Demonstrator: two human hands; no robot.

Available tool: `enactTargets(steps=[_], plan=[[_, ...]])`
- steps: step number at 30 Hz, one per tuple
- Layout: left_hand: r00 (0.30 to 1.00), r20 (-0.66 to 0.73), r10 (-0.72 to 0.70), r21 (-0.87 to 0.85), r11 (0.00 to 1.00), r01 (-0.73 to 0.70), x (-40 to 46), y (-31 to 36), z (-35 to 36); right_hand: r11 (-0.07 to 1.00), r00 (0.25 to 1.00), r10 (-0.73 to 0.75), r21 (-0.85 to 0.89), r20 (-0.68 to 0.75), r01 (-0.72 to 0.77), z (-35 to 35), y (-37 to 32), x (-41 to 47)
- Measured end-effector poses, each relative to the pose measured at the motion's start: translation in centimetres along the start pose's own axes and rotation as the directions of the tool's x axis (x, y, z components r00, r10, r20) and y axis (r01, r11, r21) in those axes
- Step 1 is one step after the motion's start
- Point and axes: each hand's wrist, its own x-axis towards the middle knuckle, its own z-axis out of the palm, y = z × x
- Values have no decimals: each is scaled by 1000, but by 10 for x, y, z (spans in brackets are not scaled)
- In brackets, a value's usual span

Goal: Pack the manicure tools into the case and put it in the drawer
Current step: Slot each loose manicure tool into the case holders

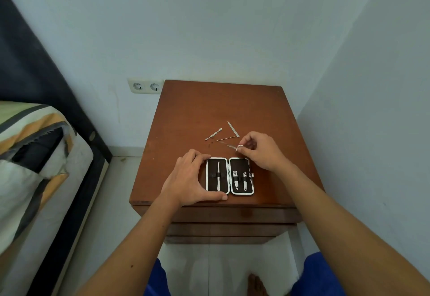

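Note:
An open manicure case [230,176] with a white rim and dark lining lies near the front edge of the brown nightstand [209,109]. One slim tool is strapped in its left half, two clippers in its right half. My left hand [193,179] grips the case's left side. Just behind the case's right half, my right hand [260,150] pinches small scissors [232,146] by the ring, blades pointing left. Behind the case lie three loose metal tools: a spatula-ended pusher [213,134], a thin stick [225,138] and a flat file [233,129].
Closed drawer fronts [230,226] show below the nightstand top. A bed with a striped cover [35,167] stands to the left, a wall with a double socket [145,86] behind, and another wall close on the right. My knees and a foot show at the bottom.

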Motion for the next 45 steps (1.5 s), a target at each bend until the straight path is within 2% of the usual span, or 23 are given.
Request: enactTargets(steps=[3, 6, 8, 12, 18, 27, 29, 33, 39, 45], plan=[[1000, -7, -5, -11, 1000, 5, -1, 0, 1, 982, 999, -27, 189, -18, 30, -11, -4, -6], [1000, -13, -7, -16, 1000, 7, -1, 0, 2, 900, 998, -47, 435, 29, 30, -22, -12, -13], [1000, -10, -4, -13, 1000, 4, -1, 0, 2, 881, 994, -61, 472, 94, 9, -32, -14, -18], [1000, -14, -2, -10, 1000, 2, 0, -1, 3, 975, 976, -66, 220, 209, 19, -42, -13, -22], [1000, -21, -7, -4, 1000, 7, -1, -1, 2, 996, 970, -83, -2, 228, 86, -27, -11, -14], [1000, -18, -2, 3, 1000, 2, 0, -1, 2, 997, 991, -82, 20, 110, 81, -10, -3, -9], [1000, -15, -4, 3, 1000, 4, 0, -1, 2, 997, 989, -75, 33, 128, 71, -7, -1, -10], [1000, -18, -4, 2, 1000, 4, -1, 0, 2, 992, 978, -118, -13, 172, 122, -1, 1, -18], [999, -38, 13, 2, 1000, -13, -1, 0, 3, 952, 967, -246, -170, 67, 254, 9, 1, -41], [1000, -29, 12, 9, 1000, -11, -2, 2, 1, 932, 955, -240, -235, 174, 277, 4, 9, -63]])
